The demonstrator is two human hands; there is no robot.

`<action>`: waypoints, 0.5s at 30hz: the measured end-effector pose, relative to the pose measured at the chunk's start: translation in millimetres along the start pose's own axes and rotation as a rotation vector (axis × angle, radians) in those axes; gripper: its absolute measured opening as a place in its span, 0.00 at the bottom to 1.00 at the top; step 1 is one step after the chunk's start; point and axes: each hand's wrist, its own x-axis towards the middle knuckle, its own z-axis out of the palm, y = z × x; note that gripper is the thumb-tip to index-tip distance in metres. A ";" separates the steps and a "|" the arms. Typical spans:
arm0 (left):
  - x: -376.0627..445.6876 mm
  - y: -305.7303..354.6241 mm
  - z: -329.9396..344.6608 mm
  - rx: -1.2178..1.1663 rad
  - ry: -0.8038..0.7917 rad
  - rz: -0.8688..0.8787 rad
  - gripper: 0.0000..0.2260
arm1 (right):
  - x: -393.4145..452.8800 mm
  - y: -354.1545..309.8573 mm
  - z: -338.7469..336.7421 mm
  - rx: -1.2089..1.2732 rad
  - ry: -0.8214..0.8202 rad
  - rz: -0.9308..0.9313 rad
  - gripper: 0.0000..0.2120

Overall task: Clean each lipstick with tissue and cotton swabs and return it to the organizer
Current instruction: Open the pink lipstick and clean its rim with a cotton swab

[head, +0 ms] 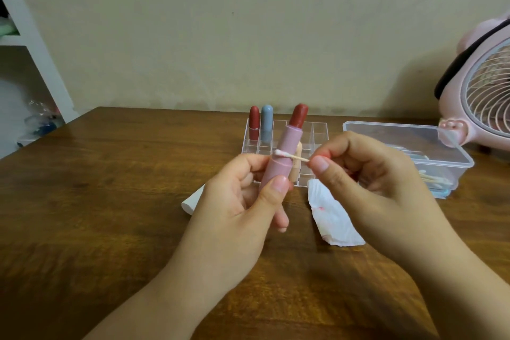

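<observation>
The left hand (242,196) wraps the uncapped pink lipstick (278,157) upright, exposing its collar to the cotton swab (289,156) pinched in the right hand's (367,174) grip; beyond both waits the organizer (320,132).

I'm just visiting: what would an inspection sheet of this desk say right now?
Surface: brown wooden table.
Job's things: pink lipstick, uncapped, red bullet out; cotton swab tip against its barrel; clear organizer holding a red lipstick and a blue lipstick; stained tissue; clear box holding swabs.
Clutter: white object beside the left hand, partly hidden.
Hands: left hand grips the lipstick; right hand pinches the swab.
Cables: nothing seen.
Surroundings: pink fan, white shelf, beige wall.
</observation>
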 end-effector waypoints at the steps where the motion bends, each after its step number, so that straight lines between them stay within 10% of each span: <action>1: 0.6 0.9 0.0 -0.038 -0.012 -0.014 0.07 | 0.7 0.0 -1.3 0.058 0.002 0.032 0.07; 15: -0.1 9.9 2.8 -0.662 -0.190 -0.312 0.11 | 3.3 -2.5 -4.7 0.204 0.011 0.201 0.12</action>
